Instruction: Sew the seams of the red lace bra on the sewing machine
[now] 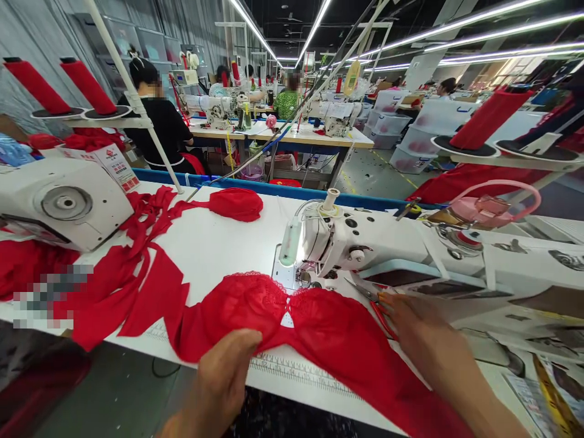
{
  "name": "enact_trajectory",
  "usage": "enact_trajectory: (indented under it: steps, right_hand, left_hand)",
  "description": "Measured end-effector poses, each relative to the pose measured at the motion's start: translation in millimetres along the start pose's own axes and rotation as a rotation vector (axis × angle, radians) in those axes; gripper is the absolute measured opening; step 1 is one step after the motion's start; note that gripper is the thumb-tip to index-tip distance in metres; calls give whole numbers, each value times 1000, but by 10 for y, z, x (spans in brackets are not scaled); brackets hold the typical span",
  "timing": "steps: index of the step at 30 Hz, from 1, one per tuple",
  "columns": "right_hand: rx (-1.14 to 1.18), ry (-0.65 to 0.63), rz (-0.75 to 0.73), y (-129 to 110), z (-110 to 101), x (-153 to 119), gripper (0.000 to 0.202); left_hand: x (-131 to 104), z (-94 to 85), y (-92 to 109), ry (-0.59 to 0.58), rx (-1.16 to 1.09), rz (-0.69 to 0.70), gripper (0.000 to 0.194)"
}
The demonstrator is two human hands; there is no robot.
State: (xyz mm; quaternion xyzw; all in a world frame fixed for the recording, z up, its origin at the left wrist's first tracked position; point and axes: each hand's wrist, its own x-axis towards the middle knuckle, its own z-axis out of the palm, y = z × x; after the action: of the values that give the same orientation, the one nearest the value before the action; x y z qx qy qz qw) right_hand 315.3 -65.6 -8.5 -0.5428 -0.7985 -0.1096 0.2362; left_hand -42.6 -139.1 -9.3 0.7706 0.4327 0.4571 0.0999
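Observation:
A red lace-edged bra (246, 304) lies spread on the white sewing table, its two cups joined at the middle by a small open gap. My left hand (223, 377) pinches its lower edge below the left cup, thumb on top. At the other side my right hand (413, 319) has its fingers around the red handles of a pair of scissors (378, 299), whose metal blades point toward the needle area. The bra's right wing passes under my right forearm to the table's front edge. Just behind the cups stands a white sewing machine (347, 243).
Red fabric strips (150, 274) are heaped on the left, beside a second machine head (68, 204). A finished-looking red piece (235, 204) lies farther back. A printed ruler (301, 372) runs along the front edge. Red thread cones (490, 118) stand on racks; other people work beyond.

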Motion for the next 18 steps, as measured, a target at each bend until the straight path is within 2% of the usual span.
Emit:
enact_trajectory:
  steps: [2, 3, 4, 6, 8, 11, 14, 18]
  right_hand:
    - [154, 26, -123, -389, 0, 54, 36]
    - [270, -17, -215, -578, 15, 81, 39]
    - [367, -114, -273, -742, 41, 106, 41]
    - [439, -227, -333, -958, 118, 133, 39]
    - [432, -259, -335, -1010, 208, 121, 38]
    - [400, -264, -321, -910, 313, 62, 42]
    - [388, -274, -307, -830, 346, 26, 44]
    - [376, -209, -283, -886, 265, 7, 42]
  left_hand:
    - [137, 12, -115, -55, -4, 35, 32]
    - [191, 44, -175, -118, -14, 67, 33]
    - [232, 84, -235, -194, -13, 104, 33]
    - [266, 157, -349, -338, 64, 155, 33]
    - [239, 186, -450, -450, 195, 159, 41]
    - [152, 152, -561, -521, 326, 117, 57]
    - [107, 115, -597, -535, 342, 99, 60]
    - [141, 118, -540, -507, 334, 97, 60]
